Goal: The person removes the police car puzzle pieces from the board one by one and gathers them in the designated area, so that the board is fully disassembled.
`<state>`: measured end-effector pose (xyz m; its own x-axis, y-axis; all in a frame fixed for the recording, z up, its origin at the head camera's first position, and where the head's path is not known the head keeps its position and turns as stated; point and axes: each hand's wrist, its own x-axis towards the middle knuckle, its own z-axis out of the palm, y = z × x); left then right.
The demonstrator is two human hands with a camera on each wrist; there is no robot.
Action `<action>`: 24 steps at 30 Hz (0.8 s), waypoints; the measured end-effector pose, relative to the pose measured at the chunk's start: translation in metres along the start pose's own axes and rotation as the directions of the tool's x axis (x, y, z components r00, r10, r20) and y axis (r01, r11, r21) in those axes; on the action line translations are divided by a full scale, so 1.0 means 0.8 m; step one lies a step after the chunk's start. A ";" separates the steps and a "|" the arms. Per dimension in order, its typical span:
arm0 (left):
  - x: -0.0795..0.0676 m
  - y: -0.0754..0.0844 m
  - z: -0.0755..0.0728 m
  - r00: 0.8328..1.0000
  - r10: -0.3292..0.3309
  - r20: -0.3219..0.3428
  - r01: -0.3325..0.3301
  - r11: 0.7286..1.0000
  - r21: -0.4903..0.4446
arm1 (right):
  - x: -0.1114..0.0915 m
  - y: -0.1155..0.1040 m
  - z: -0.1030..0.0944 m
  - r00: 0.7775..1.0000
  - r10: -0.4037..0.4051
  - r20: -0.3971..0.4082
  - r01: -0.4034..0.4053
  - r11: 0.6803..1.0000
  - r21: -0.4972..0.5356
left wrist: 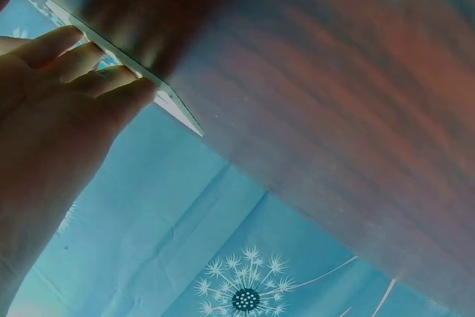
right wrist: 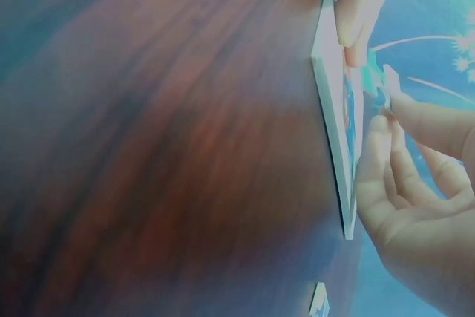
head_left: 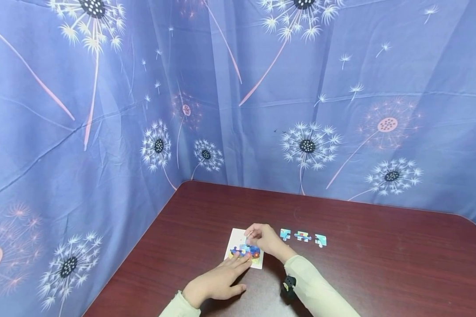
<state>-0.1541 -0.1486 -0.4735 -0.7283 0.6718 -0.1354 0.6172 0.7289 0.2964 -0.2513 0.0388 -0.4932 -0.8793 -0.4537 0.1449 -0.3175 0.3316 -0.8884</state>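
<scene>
A small white puzzle board (head_left: 234, 240) lies on the table, with a blue vehicle with a red wheel partly assembled in it. My left hand (head_left: 217, 281) rests with straight fingers on the board's near part; in the left wrist view its fingers (left wrist: 111, 79) lie over the board's edge. Over the board's far right side, my right hand (head_left: 267, 241) pinches a puzzle piece. In the right wrist view that bluish-green puzzle piece (right wrist: 374, 79) is tilted between thumb and fingertips, just off the board's face. Fingers hide part of the picture.
Three loose puzzle pieces lie in a row right of the board: a light blue corner-like one (head_left: 285, 234), a multicoloured one (head_left: 303, 236) and another light blue one (head_left: 321, 240). The dark red wooden table (head_left: 365, 259) meets a blue dandelion-print curtain (head_left: 254, 145) behind and at left.
</scene>
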 end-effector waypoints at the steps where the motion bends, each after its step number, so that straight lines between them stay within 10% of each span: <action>1: 0.000 0.000 0.000 1.000 -0.001 0.001 0.001 1.000 -0.005 | 0.000 -0.001 0.000 1.000 0.000 -0.001 0.000 1.000 0.013; 12: 0.002 -0.002 0.002 1.000 0.016 -0.012 -0.016 1.000 -0.010 | -0.003 -0.001 -0.014 0.996 0.084 -0.012 -0.079 0.967 0.244; 24: 0.000 0.001 0.000 1.000 0.002 -0.018 -0.002 1.000 -0.003 | -0.014 -0.002 -0.045 0.996 0.091 -0.025 -0.082 0.965 0.250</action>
<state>-0.1533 -0.1483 -0.4736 -0.7326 0.6704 -0.1178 0.6175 0.7274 0.2994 -0.2534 0.0734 -0.4775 -0.9131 -0.4008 0.0745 -0.1459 0.1507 -0.9778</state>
